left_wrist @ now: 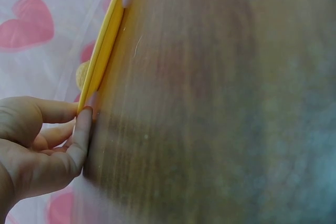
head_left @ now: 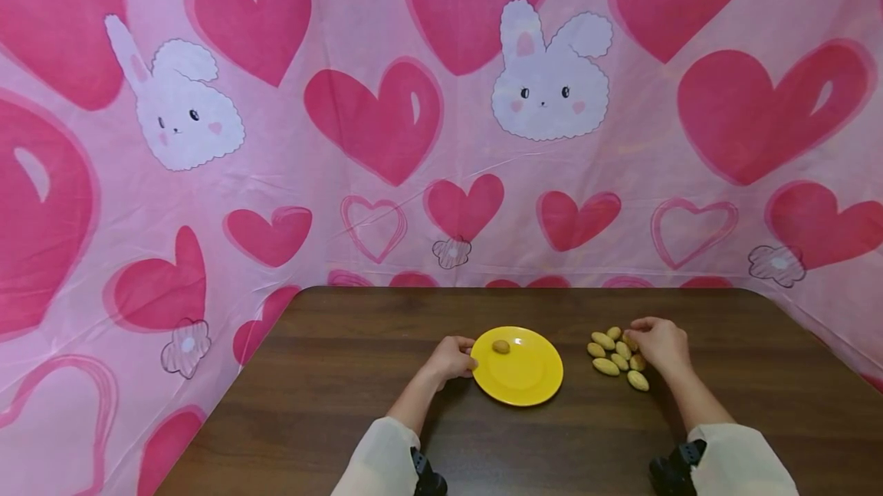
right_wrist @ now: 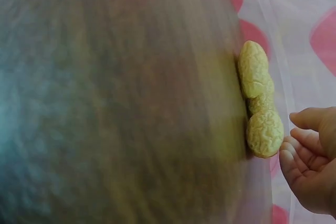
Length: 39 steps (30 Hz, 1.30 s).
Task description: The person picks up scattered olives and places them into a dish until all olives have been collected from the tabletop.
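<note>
A round yellow plate [head_left: 520, 381] lies on the table, with one brown oval nut [head_left: 500, 346] near its far left rim. My left hand [head_left: 451, 359] pinches the plate's left rim between thumb and fingers; in the left wrist view the plate [left_wrist: 107, 40] is seen edge-on. To the plate's right is a loose group of several tan nuts [head_left: 605, 366], oval and wrinkled. My right hand [head_left: 664, 344] is at the far right of this group, fingertips beside a nut. In the right wrist view thumb and fingers stand apart next to a wrinkled nut [right_wrist: 265, 135].
The dark brown wooden table [head_left: 331, 396] has rounded far corners. Behind and to its sides hangs a pink cloth [head_left: 331, 143] with hearts and white rabbits. Black wrist cameras [head_left: 676, 469] are strapped near both pale sleeves [head_left: 741, 458].
</note>
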Tool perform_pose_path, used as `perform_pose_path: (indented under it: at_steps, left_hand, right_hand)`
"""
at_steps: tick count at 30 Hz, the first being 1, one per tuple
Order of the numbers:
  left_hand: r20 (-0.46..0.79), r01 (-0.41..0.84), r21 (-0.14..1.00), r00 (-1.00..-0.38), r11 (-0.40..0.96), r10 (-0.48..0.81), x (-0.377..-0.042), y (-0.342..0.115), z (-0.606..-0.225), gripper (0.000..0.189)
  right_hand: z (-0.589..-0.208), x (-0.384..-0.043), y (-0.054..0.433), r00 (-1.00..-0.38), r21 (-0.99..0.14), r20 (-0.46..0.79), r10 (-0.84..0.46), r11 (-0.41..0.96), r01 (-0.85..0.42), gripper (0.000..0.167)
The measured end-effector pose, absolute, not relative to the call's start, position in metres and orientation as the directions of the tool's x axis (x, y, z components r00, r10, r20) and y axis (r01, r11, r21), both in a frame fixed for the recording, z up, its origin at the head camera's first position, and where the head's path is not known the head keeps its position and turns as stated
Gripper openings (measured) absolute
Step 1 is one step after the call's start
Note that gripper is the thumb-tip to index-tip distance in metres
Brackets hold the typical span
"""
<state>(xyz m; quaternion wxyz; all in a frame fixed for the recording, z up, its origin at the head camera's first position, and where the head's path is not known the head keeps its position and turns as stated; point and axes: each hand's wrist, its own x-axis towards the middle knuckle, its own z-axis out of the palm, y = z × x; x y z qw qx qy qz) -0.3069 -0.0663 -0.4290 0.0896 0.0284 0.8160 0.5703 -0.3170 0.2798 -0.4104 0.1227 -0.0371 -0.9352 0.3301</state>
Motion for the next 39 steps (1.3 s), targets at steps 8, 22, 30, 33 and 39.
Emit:
perform_pose_path:
  at_steps: [8, 22, 30, 33, 39]
  left_hand:
    - [-0.095, -0.028, 0.936, -0.98, 0.352, 0.173, -0.316, -0.068, -0.437, 0.032]
    - [-0.098, -0.037, 0.94, -0.982, 0.338, 0.164, -0.308, -0.067, -0.43, 0.032]
    - [-0.102, -0.04, 0.938, -0.981, 0.344, 0.162, -0.308, -0.067, -0.429, 0.034]
    - [-0.1, -0.039, 0.937, -0.982, 0.346, 0.16, -0.308, -0.067, -0.429, 0.036]
    - [-0.103, -0.042, 0.938, -0.982, 0.345, 0.16, -0.308, -0.067, -0.43, 0.037]
  right_hand:
    - [-0.412, -0.32, 0.282, -0.974, -0.602, 0.174, 0.143, 0.799, 0.009, 0.03]
    - [-0.41, -0.317, 0.285, -0.984, -0.592, 0.113, 0.136, 0.805, 0.043, 0.027]
    - [-0.416, -0.319, 0.285, -0.973, -0.614, 0.142, 0.183, 0.787, 0.058, 0.031]
    - [-0.418, -0.319, 0.284, -0.964, -0.633, 0.167, 0.205, 0.773, 0.055, 0.035]
    - [-0.419, -0.32, 0.28, -0.948, -0.662, 0.238, 0.211, 0.75, 0.001, 0.039]
